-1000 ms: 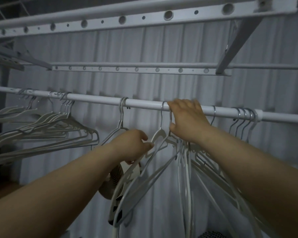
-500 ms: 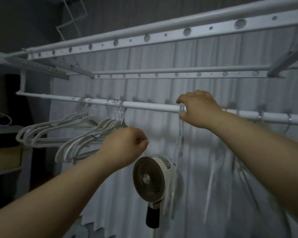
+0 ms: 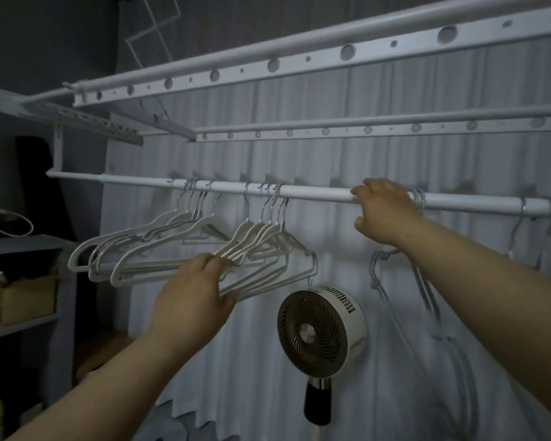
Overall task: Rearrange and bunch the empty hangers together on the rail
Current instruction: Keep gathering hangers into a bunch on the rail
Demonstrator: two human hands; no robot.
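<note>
A white rail (image 3: 315, 194) runs across the view with empty white hangers on it. One bunch (image 3: 134, 249) hangs at the left, a second bunch (image 3: 268, 243) just right of it. My left hand (image 3: 194, 300) grips the lower arms of that second bunch. My right hand (image 3: 384, 213) is up on the rail, fingers curled over it beside the hooks of a third bunch (image 3: 427, 297), which hangs blurred below my forearm. Two more hooks (image 3: 535, 214) sit far right.
A round standing fan (image 3: 320, 332) stands below the rail between my arms. White curtains hang behind. Perforated rack bars (image 3: 299, 58) run overhead. A grey shelf unit (image 3: 23, 281) with boxes stands at the left.
The view swung left. My left hand moved from a hanger near the middle to the bunch at the left. My right hand slid hangers leftward along the rail.
</note>
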